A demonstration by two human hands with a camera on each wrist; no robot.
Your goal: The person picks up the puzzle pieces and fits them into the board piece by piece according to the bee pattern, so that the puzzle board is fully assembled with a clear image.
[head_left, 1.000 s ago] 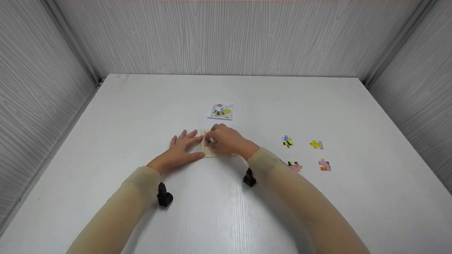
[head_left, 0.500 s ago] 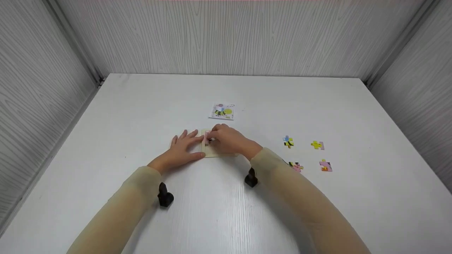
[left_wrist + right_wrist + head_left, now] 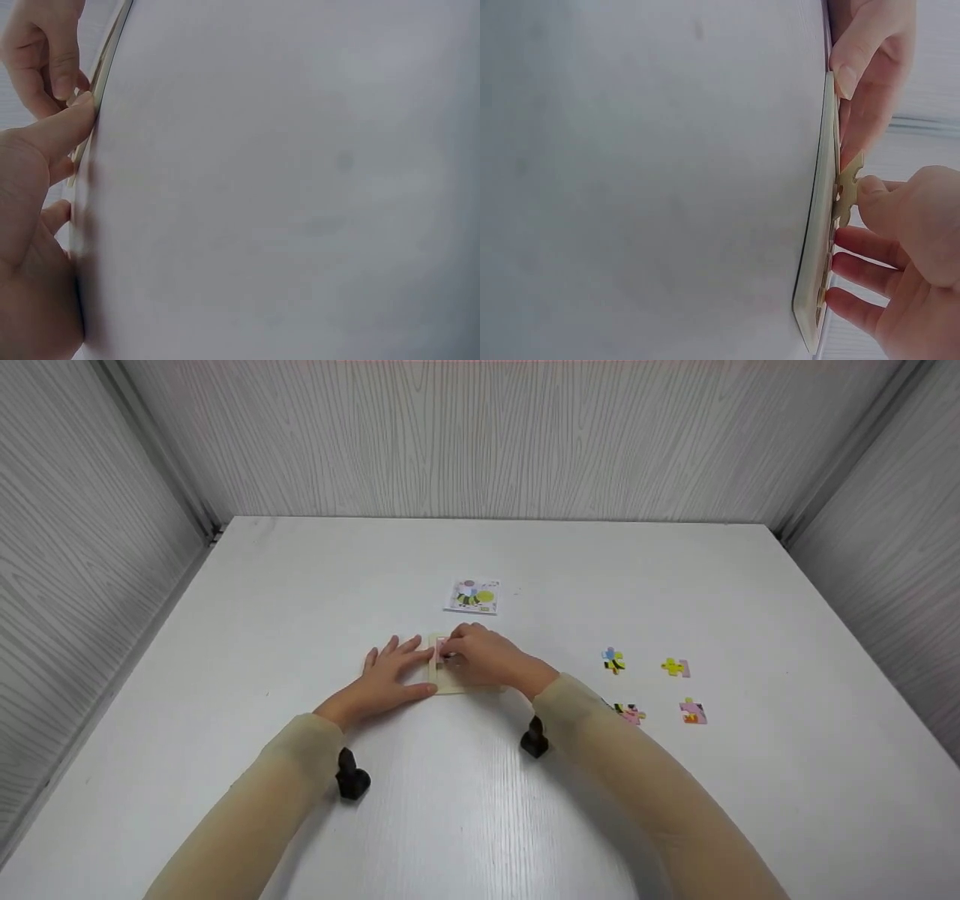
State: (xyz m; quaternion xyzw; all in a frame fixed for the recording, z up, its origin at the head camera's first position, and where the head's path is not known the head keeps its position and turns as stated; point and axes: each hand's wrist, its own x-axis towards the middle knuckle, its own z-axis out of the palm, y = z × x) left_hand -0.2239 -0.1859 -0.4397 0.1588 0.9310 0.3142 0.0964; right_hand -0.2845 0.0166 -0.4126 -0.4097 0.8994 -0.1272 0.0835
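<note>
Right wrist view: the right hand (image 3: pixel 934 255) pinches a puzzle piece (image 3: pixel 847 193) between thumb and forefinger, tilted up from the pale tray (image 3: pixel 814 259), while its other fingers reach down to the tray. Beyond it, the left hand (image 3: pixel 379 681) lies with fingers spread, its thumb at the tray's near left corner and forefinger at the left edge.

Both rest over a white table (image 3: pixel 450 817), enclosed by grey wood-grain walls (image 3: pixel 480 442). Just beyond the tray is a bee picture card (image 3: pixel 472 597); well to the right lie four loose pieces, a blue-and-yellow one (image 3: pixel 613 661), a yellow one (image 3: pixel 676 667), a pink one (image 3: pixel 693 711) and one partly behind the right sleeve (image 3: pixel 630 714).

Compared with half a second ago, the hands, tray and loose pieces keep nearly the same places.
</note>
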